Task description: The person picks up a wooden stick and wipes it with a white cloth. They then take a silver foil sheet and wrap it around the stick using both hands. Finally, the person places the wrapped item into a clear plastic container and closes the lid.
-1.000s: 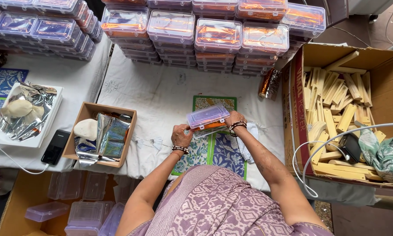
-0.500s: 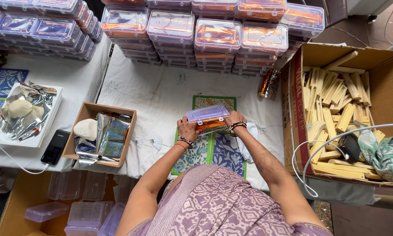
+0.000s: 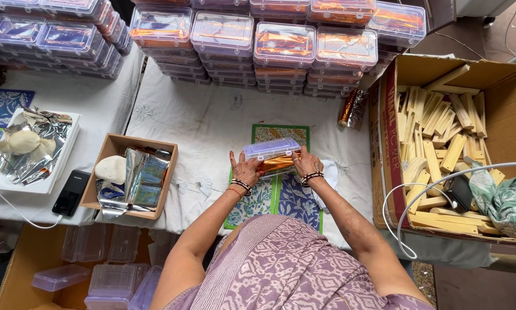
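Head view: left hand (image 3: 245, 170) and right hand (image 3: 307, 165) clamp a clear plastic box (image 3: 273, 154) from both sides, steadying it just above the patterned mat (image 3: 281, 198).

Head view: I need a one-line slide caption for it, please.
Both hands, left hand and right hand, grip a clear lidded box of orange foil above a patterned mat.

Left hand (image 3: 245, 170): raised ahead of the torso, fingers bent inward in a closed grip, bangles at the wrist. Right hand (image 3: 307, 165): level with it, near, fingers curled likewise, beaded bands at the wrist. Both forearms were bare, extended forward, converging from spread elbows.
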